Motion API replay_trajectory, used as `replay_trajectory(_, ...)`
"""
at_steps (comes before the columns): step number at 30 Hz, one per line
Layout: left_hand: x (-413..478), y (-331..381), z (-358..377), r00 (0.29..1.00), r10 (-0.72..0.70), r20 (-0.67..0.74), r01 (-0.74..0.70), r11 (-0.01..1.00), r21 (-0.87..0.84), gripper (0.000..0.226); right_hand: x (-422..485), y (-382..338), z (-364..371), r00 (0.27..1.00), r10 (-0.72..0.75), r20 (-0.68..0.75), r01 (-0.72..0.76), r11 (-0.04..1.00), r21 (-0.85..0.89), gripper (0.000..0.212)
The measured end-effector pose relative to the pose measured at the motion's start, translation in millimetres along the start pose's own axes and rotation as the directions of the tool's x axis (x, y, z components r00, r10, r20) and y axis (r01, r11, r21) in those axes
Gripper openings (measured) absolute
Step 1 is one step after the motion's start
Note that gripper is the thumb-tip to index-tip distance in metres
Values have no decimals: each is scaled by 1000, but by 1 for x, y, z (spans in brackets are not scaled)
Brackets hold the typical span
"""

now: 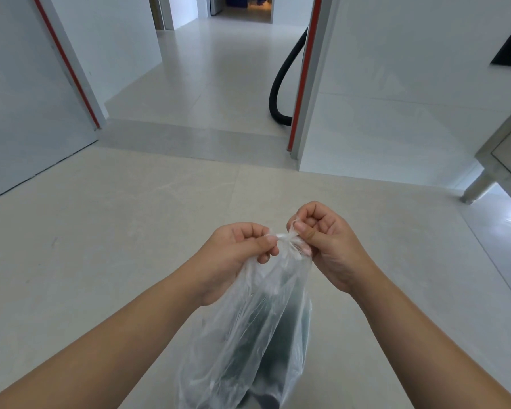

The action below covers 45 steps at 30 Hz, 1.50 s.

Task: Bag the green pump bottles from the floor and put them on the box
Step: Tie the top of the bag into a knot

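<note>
A clear plastic bag [248, 335] hangs in front of me over the pale floor. Dark green pump bottles [289, 326] show dimly through its film; how many I cannot tell. The bag's mouth is gathered into a twisted knot between my hands. My left hand [239, 249] pinches one twisted end of the bag's top with thumb and fingers curled. My right hand [322, 240] pinches the other end close beside it. No box is in view.
A doorway with red-edged frames [303, 84] opens ahead onto a corridor, past a low grey threshold [189, 137]. A black hose [283, 81] curves down by the right door frame. A metal table leg [478, 187] stands at the right.
</note>
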<state>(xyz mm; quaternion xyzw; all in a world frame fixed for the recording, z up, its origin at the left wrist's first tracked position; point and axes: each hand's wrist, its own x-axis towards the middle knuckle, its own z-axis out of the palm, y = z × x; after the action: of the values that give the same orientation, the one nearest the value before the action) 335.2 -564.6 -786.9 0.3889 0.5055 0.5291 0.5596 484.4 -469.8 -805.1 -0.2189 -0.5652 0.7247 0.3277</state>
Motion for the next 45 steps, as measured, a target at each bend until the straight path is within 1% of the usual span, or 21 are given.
replay_trajectory(3, 1, 1, 1, 999, -21, -42, 18, 998, -56, 13, -1, -2, 4, 999, 12, -37, -14, 999, -51, 5)
replay_trajectory(7, 4, -2, 0, 989, -46, -138, 30, 993, -111, 10, -3, -4, 10, 998, 3, -68, -13, 989, -149, 22)
replay_trajectory(9, 6, -3, -1, 981, -56, -183, 30, 989, -144, 14, -3, -4, 13, 995, -10, -100, -9, 982, -188, 23)
replay_trajectory(12, 11, -4, -2, 971, -96, -219, 47, 974, -220, 18, -1, 1, 17, 987, -26, -161, -6, 980, -198, 24)
replay_trajectory(14, 15, -5, -4, 962, -124, -243, 52, 958, -281, 21, 0, 5, 18, 980, -29, -197, -5, 986, -167, 24)
replay_trajectory(16, 20, -6, -7, 958, -115, -261, 29, 949, -314, 23, 0, 7, 18, 972, -25, -234, -2, 994, -114, 25)
replay_trajectory(18, 25, -8, -8, 959, -98, -266, 6, 945, -326, 25, 1, 9, 16, 959, 8, -283, -17, 999, -29, 25)
replay_trajectory(20, 30, -10, -9, 956, -92, -277, -15, 932, -363, 25, 1, 11, 13, 940, 69, -334, -40, 995, 92, 26)
replay_trajectory(22, 35, -13, -10, 950, -92, -297, -35, 917, -396, 24, 2, 14, 8, 912, 133, -388, -57, 978, 200, 27)
replay_trajectory(24, 38, -16, -12, 946, -93, -311, -41, 916, -398, 25, 2, 16, 2, 880, 186, -436, -69, 960, 270, 26)
replay_trajectory(28, 43, -23, -16, 928, -105, -357, -20, 944, -331, 27, 2, 21, -8, 808, 268, -524, -83, 934, 348, 28)
replay_trajectory(33, 46, -38, -30, 892, -145, -429, 56, 975, -214, 29, 6, 31, -25, 654, 384, -651, -79, 891, 446, 33)
replay_trajectory(35, 47, -43, -35, 877, -162, -452, 77, 977, -200, 30, 5, 35, -32, 608, 407, -682, -77, 885, 460, 33)
replay_trajectory(38, 48, -44, -43, 866, -174, -469, 102, 979, -175, 30, 4, 40, -41, 568, 424, -706, -93, 885, 457, 35)
replay_trajectory(41, 47, -44, -52, 880, -168, -445, 143, 986, -91, 28, 4, 43, -49, 520, 443, -730, -97, 880, 464, 35)
replay_trajectory(45, 45, -49, -61, 872, -171, -459, 168, 985, -47, 30, 3, 47, -64, 492, 453, -743, -64, 870, 488, 35)
